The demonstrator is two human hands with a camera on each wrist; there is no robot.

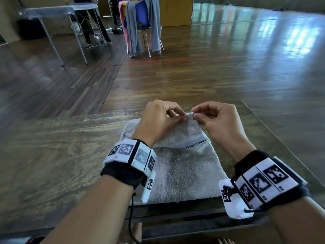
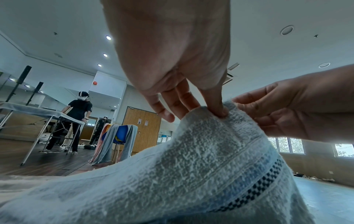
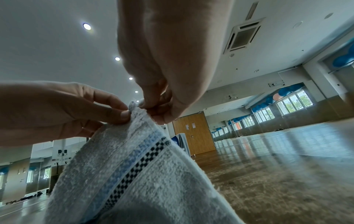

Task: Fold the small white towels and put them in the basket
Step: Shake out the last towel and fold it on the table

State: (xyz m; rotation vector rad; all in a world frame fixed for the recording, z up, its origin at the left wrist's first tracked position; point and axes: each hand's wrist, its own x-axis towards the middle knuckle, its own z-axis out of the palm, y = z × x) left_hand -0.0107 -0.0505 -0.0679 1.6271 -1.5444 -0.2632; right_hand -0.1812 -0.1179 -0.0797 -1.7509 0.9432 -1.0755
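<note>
Dark worn wooden table point(image 1: 58, 147), streaky grain, scuffed matte top, straight front edge. Around it a big hall: glossy dark wood plank floor point(image 1: 219, 73) with window glare and a thin red line across it. White ceiling with round recessed lights point(image 3: 87, 26) and a square air-con vent point(image 3: 243, 35). Brown wooden double door point(image 2: 142, 130) on the far wall, row of windows point(image 3: 295, 103) along the right side, blue balls stacked above them.

Far left, a folding table with thin metal legs and a pale plastic-looking cover point(image 1: 58, 10); a person in black point(image 2: 76, 121) stands at it. Blue plastic chair on chrome legs point(image 1: 143, 16), grey and pink cloths draped over its back, hanging to the floor.

Small white terry towel point(image 1: 181, 166) lies on the table right at the near edge, between the forearms. Nubby looped pile, rough-looking; woven band with a pale blue stripe and a dark checker line runs across it. Near part flat on the wood; far corner pulled up into a peak off the table. More pale cloth shows under it at the far left.

Left hand point(image 1: 158, 120) pinches that raised corner, thumb and fingertips closed on the fabric, other fingers curled. Right hand point(image 1: 218, 120) pinches the same corner from the other side, thumb and forefinger tight on the hem. Fingertips of both hands almost meet. Black wrist straps with white square-marker blocks on both wrists.
</note>
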